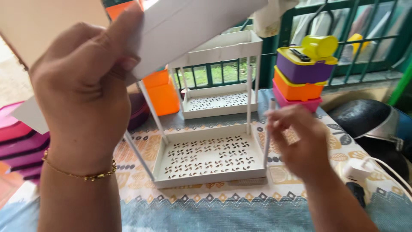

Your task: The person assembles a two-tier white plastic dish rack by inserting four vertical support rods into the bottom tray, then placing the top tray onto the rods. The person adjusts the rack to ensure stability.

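Your left hand (81, 81), in the upper left of the frame, is clenched on the edge of a white tray (189, 30) that is tilted and raised above the rest of the unit. Your right hand (298, 139), at centre right, pinches a thin white rod (268, 133) between its fingertips; the rod stands roughly upright with its lower end at the right front corner of the perforated lower tray (209, 157). That lower tray lies flat on the patterned worktop (214, 202) in the lower centre. Behind it, toward the upper centre, stands a second white rack (219, 77) with two tiers. At the upper right, stacked containers (300, 81) in purple, orange and pink carry a yellow cup (319, 46) lying on top. An orange box (163, 92) sits left of the second rack.
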